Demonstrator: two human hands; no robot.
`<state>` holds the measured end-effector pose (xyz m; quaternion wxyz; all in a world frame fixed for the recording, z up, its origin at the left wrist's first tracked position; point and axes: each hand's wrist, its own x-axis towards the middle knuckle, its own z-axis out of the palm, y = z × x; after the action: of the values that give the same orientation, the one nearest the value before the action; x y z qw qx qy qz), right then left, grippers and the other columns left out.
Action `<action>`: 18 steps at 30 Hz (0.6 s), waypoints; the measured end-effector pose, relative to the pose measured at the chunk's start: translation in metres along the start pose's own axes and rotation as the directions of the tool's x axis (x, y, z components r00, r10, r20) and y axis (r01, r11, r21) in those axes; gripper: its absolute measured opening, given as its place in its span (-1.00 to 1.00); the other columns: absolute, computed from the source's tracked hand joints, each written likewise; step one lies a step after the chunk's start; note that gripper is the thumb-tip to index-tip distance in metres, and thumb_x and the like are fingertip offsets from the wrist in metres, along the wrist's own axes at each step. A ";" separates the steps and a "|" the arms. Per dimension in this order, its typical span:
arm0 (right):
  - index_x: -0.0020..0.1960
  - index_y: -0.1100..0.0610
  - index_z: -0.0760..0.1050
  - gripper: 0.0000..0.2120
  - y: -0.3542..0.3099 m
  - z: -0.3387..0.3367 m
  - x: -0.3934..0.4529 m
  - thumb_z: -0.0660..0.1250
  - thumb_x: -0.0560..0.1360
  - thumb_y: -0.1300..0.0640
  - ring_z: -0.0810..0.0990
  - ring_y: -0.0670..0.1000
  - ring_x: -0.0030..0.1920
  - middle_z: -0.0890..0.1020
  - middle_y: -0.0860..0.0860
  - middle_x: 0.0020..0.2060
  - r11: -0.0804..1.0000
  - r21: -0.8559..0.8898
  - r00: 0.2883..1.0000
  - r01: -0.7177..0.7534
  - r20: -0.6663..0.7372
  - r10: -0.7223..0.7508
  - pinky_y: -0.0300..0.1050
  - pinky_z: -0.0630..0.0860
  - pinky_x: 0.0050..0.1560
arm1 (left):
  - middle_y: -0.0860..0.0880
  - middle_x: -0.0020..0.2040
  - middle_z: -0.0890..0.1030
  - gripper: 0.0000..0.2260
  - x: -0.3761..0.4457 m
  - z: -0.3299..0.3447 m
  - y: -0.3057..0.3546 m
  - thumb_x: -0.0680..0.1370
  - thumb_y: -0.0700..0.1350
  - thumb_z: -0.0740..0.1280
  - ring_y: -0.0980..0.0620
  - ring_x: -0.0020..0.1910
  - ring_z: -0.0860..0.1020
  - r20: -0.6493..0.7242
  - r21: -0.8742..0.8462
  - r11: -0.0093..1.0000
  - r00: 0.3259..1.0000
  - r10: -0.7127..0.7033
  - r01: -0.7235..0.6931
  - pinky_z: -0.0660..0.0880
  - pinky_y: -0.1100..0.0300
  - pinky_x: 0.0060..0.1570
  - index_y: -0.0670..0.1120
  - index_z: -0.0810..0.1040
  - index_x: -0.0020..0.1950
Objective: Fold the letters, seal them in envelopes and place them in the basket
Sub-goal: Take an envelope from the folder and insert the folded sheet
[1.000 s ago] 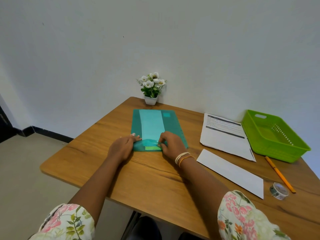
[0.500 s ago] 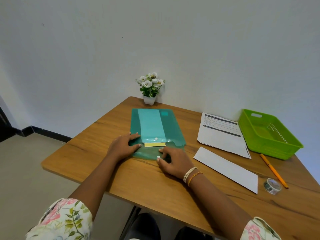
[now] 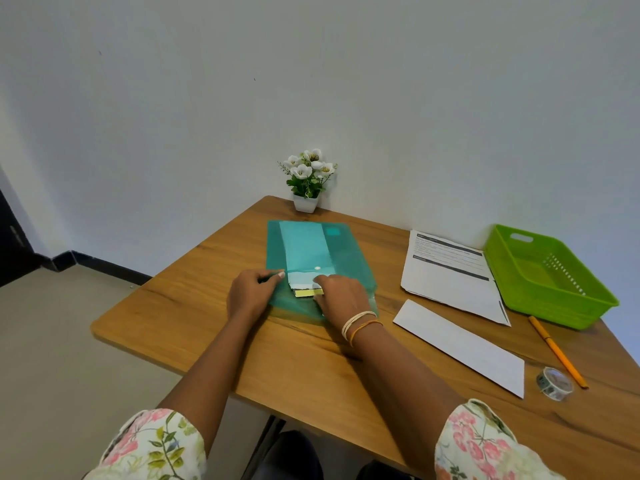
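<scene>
A teal plastic folder (image 3: 346,251) lies on the wooden table (image 3: 214,306) with its flap opened toward me. A white envelope (image 3: 303,279) with a yellow strip (image 3: 308,292) sticks partly out of the folder's mouth. My right hand (image 3: 343,296) pinches the envelope's near end between thumb and fingers. My left hand (image 3: 251,294) sits at the folder's left edge, thumb and forefinger pinching it. A stack of printed letters (image 3: 450,275) and one folded white sheet (image 3: 460,344) lie to the right. The green basket (image 3: 550,275) stands at the far right, nothing in it.
A small pot of white flowers (image 3: 306,181) stands at the table's back edge against the wall. An orange pencil (image 3: 557,351) and a roll of tape (image 3: 554,382) lie near the basket. The table's left edge drops to the floor.
The folder's flap has been opened toward me. My right hand moved onto the folder's mouth and drew the white envelope partly out. My left hand stayed at the folder's left edge.
</scene>
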<state>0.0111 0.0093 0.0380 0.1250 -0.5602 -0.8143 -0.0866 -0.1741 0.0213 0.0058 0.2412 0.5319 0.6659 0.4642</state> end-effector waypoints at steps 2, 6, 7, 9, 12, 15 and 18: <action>0.18 0.10 0.51 -0.75 -0.003 0.002 0.004 0.13 0.60 0.09 0.59 0.17 0.03 0.62 0.10 0.03 0.998 -0.062 1.000 0.028 0.014 -0.027 -0.01 0.50 -0.08 | 0.09 -0.02 0.70 -0.80 -0.001 0.000 -0.002 0.46 0.14 0.42 0.08 -0.05 0.62 -0.003 -0.075 0.997 1.000 0.005 -0.005 0.57 0.09 -0.06 0.08 0.71 -0.01; -0.08 0.18 0.57 -0.80 -0.007 0.005 0.006 0.18 0.56 0.19 0.61 0.23 -0.17 0.60 0.13 -0.13 0.994 -0.096 0.998 0.051 -0.039 -0.054 -0.08 0.31 -0.33 | 0.12 -0.09 0.71 -0.84 0.000 -0.001 -0.004 0.44 0.13 0.45 0.12 -0.09 0.63 -0.007 -0.147 0.989 1.000 0.003 -0.004 0.59 0.03 -0.04 0.10 0.71 -0.07; -0.16 0.19 0.57 -0.83 -0.008 0.006 0.005 0.24 0.53 0.21 0.61 0.23 -0.26 0.59 0.13 -0.21 0.995 -0.086 0.997 0.043 -0.065 -0.049 -0.10 0.29 -0.38 | 0.11 -0.09 0.71 -0.84 0.000 -0.001 -0.004 0.45 0.12 0.45 0.12 -0.10 0.63 -0.008 -0.142 0.990 1.000 0.011 -0.012 0.59 0.03 -0.04 0.09 0.72 -0.06; -0.24 0.18 0.56 -0.85 -0.007 0.011 0.002 0.30 0.50 0.20 0.57 0.19 -0.38 0.55 0.10 -0.30 0.999 -0.032 0.991 0.004 -0.137 -0.009 -0.13 0.30 -0.45 | 0.11 -0.08 0.71 -0.84 -0.001 -0.001 -0.004 0.45 0.10 0.45 0.13 -0.10 0.63 -0.010 -0.134 0.991 1.000 0.023 -0.024 0.59 0.04 -0.05 0.08 0.72 -0.05; -0.15 0.17 0.56 -0.84 -0.003 0.018 -0.004 0.25 0.53 0.15 0.56 0.13 -0.33 0.56 0.08 -0.22 0.995 0.092 0.980 -0.031 -0.192 0.049 -0.04 0.50 -0.40 | 0.11 -0.05 0.70 -0.84 0.000 -0.001 -0.005 0.45 0.10 0.44 0.14 -0.08 0.62 -0.002 -0.122 0.992 1.000 0.026 -0.026 0.59 0.05 -0.05 0.09 0.71 -0.03; -0.09 0.15 0.57 -0.83 -0.001 0.019 -0.010 0.24 0.55 0.10 0.57 0.10 -0.27 0.55 0.06 -0.16 0.990 0.132 0.974 -0.054 -0.211 0.081 0.00 0.55 -0.32 | 0.11 -0.03 0.70 -0.84 0.000 -0.001 -0.005 0.45 0.10 0.44 0.13 -0.06 0.62 0.003 -0.115 0.993 0.999 0.033 -0.032 0.59 0.06 -0.04 0.11 0.71 -0.02; -0.10 0.11 0.57 -0.83 -0.001 0.016 -0.015 0.28 0.52 0.04 0.53 0.02 -0.28 0.53 0.02 -0.14 0.988 0.154 0.964 -0.033 -0.258 0.072 -0.06 0.54 -0.36 | 0.10 -0.02 0.70 -0.84 -0.001 0.000 -0.004 0.46 0.09 0.44 0.11 -0.04 0.62 -0.002 -0.099 0.994 0.999 0.041 -0.041 0.58 0.10 -0.05 0.10 0.71 -0.02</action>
<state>0.0133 0.0000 0.0185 0.2752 -0.5544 -0.7796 -0.0959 -0.1761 0.0201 0.0022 0.2578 0.5329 0.6310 0.5013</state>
